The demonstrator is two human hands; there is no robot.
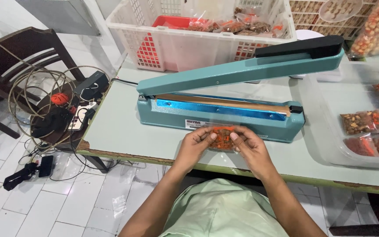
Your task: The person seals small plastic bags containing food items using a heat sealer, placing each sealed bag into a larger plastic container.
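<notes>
A pale green table [123,131] carries a teal impulse heat sealer [224,112] set lengthwise across it, its long lever arm [259,66] raised on the hinge at the left so the sealing bar lies exposed and open to whatever is fed in from the near side. Behind it stands a white plastic crate [172,44] with filled snack packets heaped inside, and to the right a clear tray [321,131] holds more filled packets laid flat, both within arm's reach of the sealer. A dark wooden chair [18,61] at the left bears a coil of cable. Just in front of the sealer's base, the left hand [196,145] and right hand [253,149] pinch a small clear snack pouch [223,134] between thumbs and fingertips, one at each side, keeping it taut and level, close to the bar.
</notes>
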